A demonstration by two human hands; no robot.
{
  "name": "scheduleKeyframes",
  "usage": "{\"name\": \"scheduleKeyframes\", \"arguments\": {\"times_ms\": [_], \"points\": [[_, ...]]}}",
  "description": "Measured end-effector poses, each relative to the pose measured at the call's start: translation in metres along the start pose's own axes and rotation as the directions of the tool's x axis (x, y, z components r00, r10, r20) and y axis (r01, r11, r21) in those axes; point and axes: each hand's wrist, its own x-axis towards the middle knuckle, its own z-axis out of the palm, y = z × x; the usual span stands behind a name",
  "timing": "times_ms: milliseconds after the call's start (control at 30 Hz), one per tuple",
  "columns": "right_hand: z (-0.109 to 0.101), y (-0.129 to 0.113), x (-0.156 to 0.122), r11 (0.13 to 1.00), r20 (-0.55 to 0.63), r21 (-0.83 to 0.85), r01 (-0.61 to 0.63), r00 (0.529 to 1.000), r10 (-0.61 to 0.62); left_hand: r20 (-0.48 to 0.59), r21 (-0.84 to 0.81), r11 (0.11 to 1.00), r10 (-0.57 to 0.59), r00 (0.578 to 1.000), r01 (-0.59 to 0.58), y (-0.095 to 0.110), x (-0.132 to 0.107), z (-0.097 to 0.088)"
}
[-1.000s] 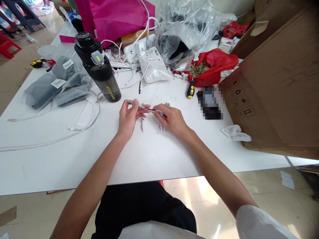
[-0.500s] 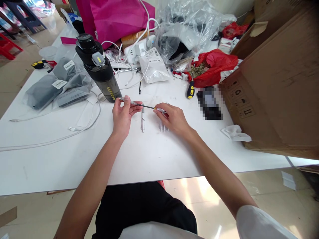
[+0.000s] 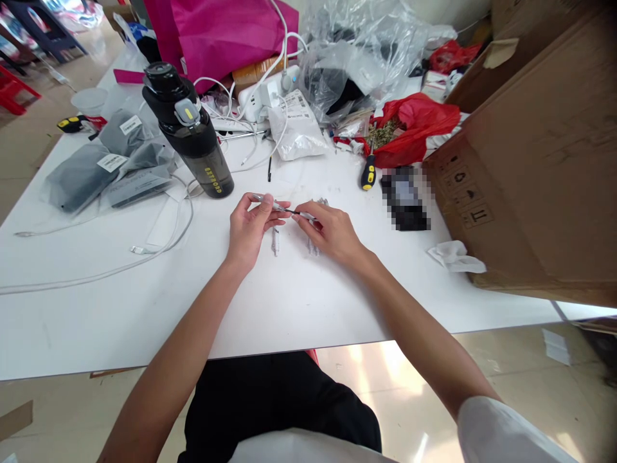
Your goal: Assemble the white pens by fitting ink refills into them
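Observation:
My left hand [image 3: 250, 228] pinches a silver-white pen barrel [image 3: 264, 200] between thumb and fingers, with the other fingers stretched out below. A short stretch of dark pen refill [image 3: 292, 211] shows between the two hands. On its other side my right hand [image 3: 332, 228] closes its fingertips round a white pen part [image 3: 307, 217]. Under my left fingers a white pen [image 3: 276, 242] lies on the table, its upper end covered. Several more white pens [image 3: 312, 247] lie side by side beneath my right hand, mostly hidden by it.
A black water bottle [image 3: 195, 138] stands left of my hands, near a white cable [image 3: 168, 243] and bagged dark items [image 3: 87, 180]. A thin black stick [image 3: 270, 168] and a yellow-black screwdriver [image 3: 369, 172] lie farther back. On the right stands a large cardboard box [image 3: 535, 180].
My left hand has moved right, toward my right hand. Less of the dark refill shows between the pen parts, and my left fingers now cover the upper end of the lying pen.

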Motion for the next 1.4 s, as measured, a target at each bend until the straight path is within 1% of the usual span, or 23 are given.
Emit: {"name": "scheduleKeyframes", "arguments": {"times_ms": [167,367,600,800,1033,1400], "points": [[0.0014,0.0012,-0.0004,1.0,0.002,0.002,0.01,1.0,-0.01,0.053,0.004,1.0,0.011,0.999,-0.012,-0.003,-0.0011,0.0003],[0.0041,0.0016,-0.0011,1.0,0.009,0.009,-0.001,1.0,0.001,0.037,0.023,0.999,0.023,0.999,-0.024,-0.008,0.0024,-0.0012],[0.004,-0.0004,-0.0017,0.999,0.019,0.027,-0.018,1.0,0.018,0.04,0.074,0.996,0.038,0.998,-0.041,-0.0073,0.0024,-0.003],[0.0037,-0.0004,-0.0007,1.0,0.022,0.014,-0.024,0.999,0.024,0.039,0.085,0.995,0.044,0.998,-0.047,-0.008,0.0018,-0.0027],[0.0022,-0.0013,-0.0004,0.999,0.017,0.013,-0.037,0.999,0.037,0.048,0.135,0.987,0.078,0.996,-0.084,-0.0078,-0.0004,-0.0014],[0.0025,-0.0022,-0.0005,0.999,0.009,0.024,-0.035,0.999,0.034,0.072,0.177,0.978,0.098,0.993,-0.109,-0.0083,-0.0015,-0.0009]]}}
